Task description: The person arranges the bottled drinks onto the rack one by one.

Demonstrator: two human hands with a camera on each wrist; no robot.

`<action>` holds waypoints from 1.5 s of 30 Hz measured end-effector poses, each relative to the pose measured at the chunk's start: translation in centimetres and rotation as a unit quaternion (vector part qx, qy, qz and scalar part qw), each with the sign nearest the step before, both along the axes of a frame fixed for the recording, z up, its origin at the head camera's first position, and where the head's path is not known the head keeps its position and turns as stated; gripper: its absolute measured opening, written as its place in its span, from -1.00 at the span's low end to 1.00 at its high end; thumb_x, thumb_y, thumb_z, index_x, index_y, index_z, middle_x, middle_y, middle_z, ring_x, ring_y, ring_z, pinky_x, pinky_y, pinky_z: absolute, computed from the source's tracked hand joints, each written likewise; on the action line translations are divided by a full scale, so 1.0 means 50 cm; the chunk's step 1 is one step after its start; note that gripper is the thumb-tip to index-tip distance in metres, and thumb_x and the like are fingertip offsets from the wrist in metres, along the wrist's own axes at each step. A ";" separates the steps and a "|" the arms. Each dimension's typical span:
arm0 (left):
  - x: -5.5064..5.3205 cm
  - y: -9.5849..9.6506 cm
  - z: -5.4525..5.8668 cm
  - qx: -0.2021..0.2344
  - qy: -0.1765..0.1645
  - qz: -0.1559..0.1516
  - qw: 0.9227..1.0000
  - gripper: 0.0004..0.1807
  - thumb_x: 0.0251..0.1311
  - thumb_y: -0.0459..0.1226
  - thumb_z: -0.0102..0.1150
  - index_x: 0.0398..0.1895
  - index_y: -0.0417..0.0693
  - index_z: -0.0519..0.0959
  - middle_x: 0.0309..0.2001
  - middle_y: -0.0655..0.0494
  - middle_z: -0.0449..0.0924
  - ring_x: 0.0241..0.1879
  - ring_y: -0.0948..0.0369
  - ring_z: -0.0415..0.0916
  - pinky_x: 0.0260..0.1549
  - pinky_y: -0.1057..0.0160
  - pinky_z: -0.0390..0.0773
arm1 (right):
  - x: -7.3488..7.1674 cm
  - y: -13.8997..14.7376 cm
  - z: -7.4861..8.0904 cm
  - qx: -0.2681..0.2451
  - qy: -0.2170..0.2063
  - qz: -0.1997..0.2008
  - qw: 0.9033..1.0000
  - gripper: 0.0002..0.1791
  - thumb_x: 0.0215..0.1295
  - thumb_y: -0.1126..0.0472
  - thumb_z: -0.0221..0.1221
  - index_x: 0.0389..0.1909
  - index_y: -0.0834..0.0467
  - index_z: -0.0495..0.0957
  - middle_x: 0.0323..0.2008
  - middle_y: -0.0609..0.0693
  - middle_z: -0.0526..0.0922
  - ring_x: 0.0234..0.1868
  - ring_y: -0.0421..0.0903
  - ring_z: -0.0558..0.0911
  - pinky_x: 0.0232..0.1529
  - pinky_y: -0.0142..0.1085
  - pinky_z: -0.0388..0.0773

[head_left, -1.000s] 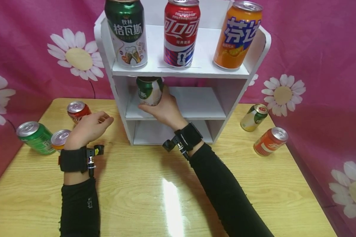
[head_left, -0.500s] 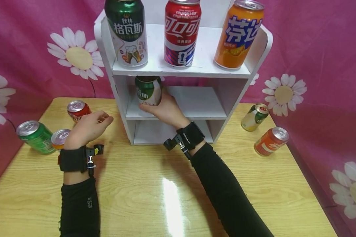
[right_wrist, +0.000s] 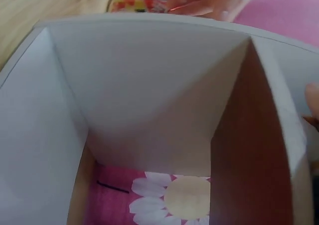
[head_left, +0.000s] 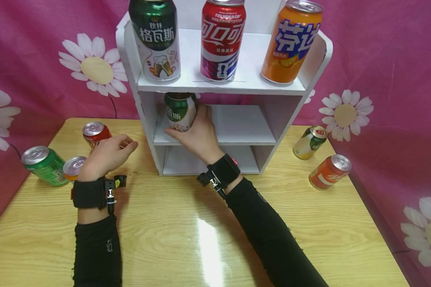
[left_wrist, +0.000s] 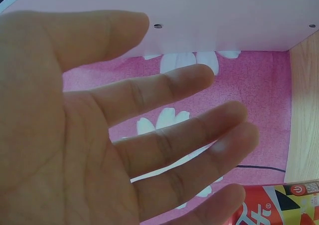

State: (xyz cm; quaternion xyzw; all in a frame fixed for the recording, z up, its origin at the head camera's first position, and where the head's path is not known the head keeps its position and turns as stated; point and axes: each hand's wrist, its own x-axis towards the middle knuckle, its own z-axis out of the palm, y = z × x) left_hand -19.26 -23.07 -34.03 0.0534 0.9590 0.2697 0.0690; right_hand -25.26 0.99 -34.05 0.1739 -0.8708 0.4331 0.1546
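In the head view, a green-and-white kvass can (head_left: 179,113) stands upright at the left of the shelf unit's middle level. My right hand (head_left: 200,135) is right at it, the thumb spread low across its front and the fingers along its right side, loosened around it. Only a fingertip (right_wrist: 312,99) of that hand shows at the right wrist view's edge. My left hand (head_left: 107,155) hovers left of the unit, relaxed and holding nothing, its fingers apart in the left wrist view. Close by it are a red cola can (head_left: 94,132) and a partly hidden orange can (head_left: 72,167).
The white shelf unit (head_left: 220,87) bears a kvass can (head_left: 158,44), a red Coca-Cola can (head_left: 220,44) and an orange Fanta can (head_left: 289,44) on top. A green can (head_left: 44,165) lies tilted at left. At right are a kvass can (head_left: 309,142) and an orange-red can (head_left: 328,171).
My right hand has loosened from the kvass can and drawn slightly down, its wrist turning left; more of the can's lower front shows. My left hand has stayed still.
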 end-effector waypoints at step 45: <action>0.001 -0.002 -0.001 0.011 -0.009 -0.008 1.000 -0.38 0.41 0.07 -0.24 0.20 -0.29 0.36 0.08 -0.32 0.45 -0.06 -0.11 0.43 -0.11 -0.14 0.44 | -0.004 0.008 0.007 0.028 -0.045 0.064 0.997 0.04 0.06 -0.11 0.34 0.40 0.15 -0.06 0.15 0.06 0.29 0.11 -0.12 0.39 0.13 -0.28 0.35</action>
